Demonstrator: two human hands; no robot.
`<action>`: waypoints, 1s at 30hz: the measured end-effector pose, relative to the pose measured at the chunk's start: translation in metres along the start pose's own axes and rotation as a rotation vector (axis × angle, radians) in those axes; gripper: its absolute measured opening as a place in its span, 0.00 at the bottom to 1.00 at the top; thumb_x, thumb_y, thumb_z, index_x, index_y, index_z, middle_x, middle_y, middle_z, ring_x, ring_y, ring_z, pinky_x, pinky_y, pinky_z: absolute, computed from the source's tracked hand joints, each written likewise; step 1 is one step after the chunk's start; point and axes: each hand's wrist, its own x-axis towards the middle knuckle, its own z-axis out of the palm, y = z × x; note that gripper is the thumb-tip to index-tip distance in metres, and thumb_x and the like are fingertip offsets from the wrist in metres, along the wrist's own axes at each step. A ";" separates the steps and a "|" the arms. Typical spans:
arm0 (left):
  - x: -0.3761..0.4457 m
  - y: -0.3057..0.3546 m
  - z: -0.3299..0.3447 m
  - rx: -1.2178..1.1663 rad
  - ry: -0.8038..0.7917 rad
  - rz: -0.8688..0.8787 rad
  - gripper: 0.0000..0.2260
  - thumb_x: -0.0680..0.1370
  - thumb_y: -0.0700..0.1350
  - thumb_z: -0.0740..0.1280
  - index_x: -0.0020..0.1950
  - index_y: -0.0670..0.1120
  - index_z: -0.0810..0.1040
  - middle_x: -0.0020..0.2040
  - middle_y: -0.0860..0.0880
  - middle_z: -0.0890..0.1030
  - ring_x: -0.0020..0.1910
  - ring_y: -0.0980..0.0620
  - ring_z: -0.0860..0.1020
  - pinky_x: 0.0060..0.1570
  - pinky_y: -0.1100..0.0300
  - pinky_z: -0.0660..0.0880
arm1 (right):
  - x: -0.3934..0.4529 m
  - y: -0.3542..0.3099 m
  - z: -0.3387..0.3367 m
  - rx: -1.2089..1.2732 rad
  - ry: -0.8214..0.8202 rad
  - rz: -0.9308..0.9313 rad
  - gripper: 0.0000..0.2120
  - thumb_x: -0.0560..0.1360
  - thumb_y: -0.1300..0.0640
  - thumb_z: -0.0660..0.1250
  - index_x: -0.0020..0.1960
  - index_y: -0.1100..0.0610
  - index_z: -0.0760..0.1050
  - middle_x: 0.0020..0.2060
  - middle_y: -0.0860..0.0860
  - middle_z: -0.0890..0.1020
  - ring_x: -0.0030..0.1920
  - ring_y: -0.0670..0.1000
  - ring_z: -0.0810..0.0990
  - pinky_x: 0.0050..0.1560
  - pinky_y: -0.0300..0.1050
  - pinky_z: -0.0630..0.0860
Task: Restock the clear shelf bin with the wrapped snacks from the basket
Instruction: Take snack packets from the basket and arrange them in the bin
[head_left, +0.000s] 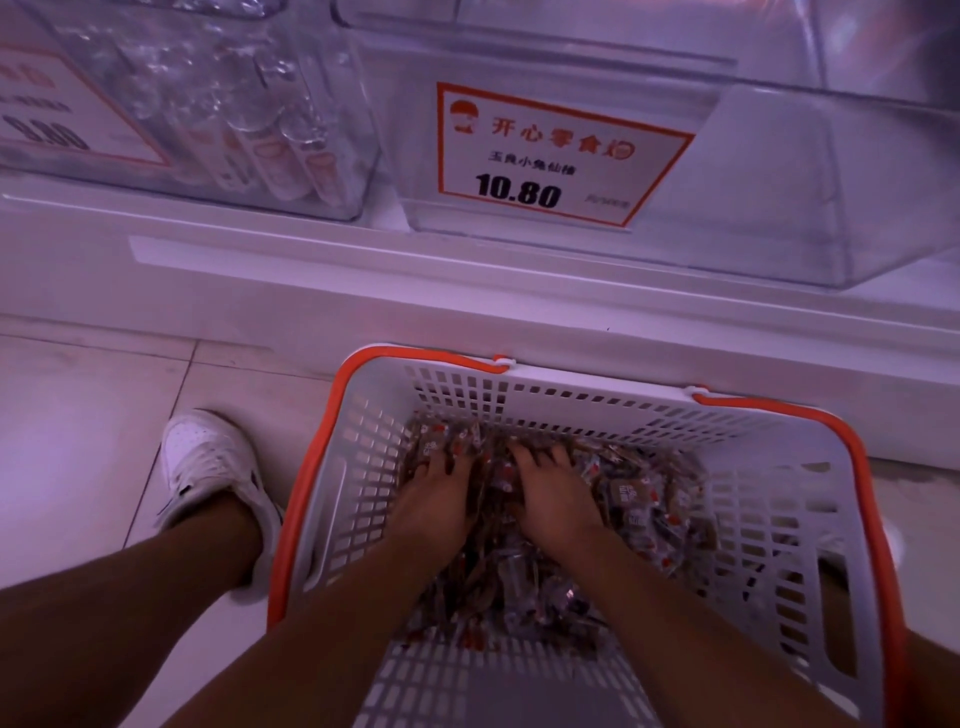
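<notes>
Head view: left hand (434, 501) and right hand (553, 493), fingers spread, press side by side into wrapped snacks (644, 499) inside the basket (769, 431).

Basket (358, 441) on tiled floor (78, 415); clear bin (779, 208) on shelf (311, 244).

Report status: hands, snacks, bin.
Left hand and right hand dug into wrapped snacks in basket. Clear bin looks empty. Nothing blocking.
</notes>
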 end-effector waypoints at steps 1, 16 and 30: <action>-0.002 -0.001 0.000 0.001 0.029 0.020 0.36 0.77 0.48 0.66 0.81 0.53 0.52 0.76 0.42 0.62 0.69 0.38 0.70 0.68 0.46 0.70 | -0.002 0.000 0.002 0.017 0.011 -0.007 0.39 0.73 0.54 0.68 0.79 0.52 0.54 0.74 0.54 0.67 0.74 0.59 0.58 0.68 0.53 0.72; -0.009 -0.005 -0.022 -0.549 0.066 0.125 0.22 0.72 0.35 0.66 0.64 0.51 0.81 0.59 0.53 0.80 0.57 0.55 0.78 0.60 0.66 0.73 | -0.009 -0.010 -0.001 0.942 0.092 0.505 0.04 0.76 0.54 0.66 0.50 0.50 0.72 0.41 0.48 0.79 0.43 0.51 0.78 0.41 0.41 0.71; -0.015 -0.035 -0.036 0.160 -0.017 0.321 0.17 0.78 0.50 0.62 0.66 0.51 0.77 0.68 0.48 0.74 0.63 0.44 0.74 0.63 0.54 0.69 | 0.036 -0.043 -0.005 1.008 0.097 0.582 0.23 0.68 0.54 0.76 0.62 0.55 0.80 0.60 0.52 0.82 0.60 0.55 0.80 0.67 0.49 0.74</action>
